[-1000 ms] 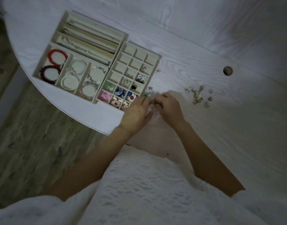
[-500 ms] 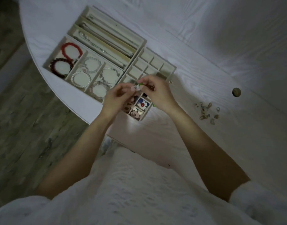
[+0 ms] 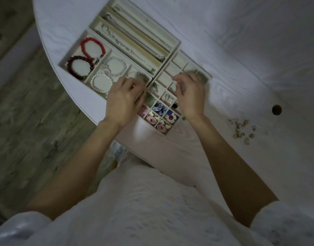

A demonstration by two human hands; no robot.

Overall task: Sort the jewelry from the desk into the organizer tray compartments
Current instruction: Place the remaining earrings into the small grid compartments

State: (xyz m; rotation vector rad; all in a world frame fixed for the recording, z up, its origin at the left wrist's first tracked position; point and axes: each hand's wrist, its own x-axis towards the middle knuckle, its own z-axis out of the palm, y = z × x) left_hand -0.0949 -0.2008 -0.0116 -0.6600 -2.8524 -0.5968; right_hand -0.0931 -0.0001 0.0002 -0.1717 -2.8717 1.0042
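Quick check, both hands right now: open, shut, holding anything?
Left hand: fingers curled above the small-compartment tray; what it pinches cannot be told.
Right hand: the same, curled over that tray, contents unclear.

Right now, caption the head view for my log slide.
Both hands, left and right, hover over the gridded organizer tray; loose earrings wait on the white desk.

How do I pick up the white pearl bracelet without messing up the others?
Judging by its pose, pinch the bead ring of the white pearl bracelet from straight above at its left arc, which looks the freest. It lies flat in its tray compartment, the left hand covers its right edge, and a pale bracelet crowds the far side.
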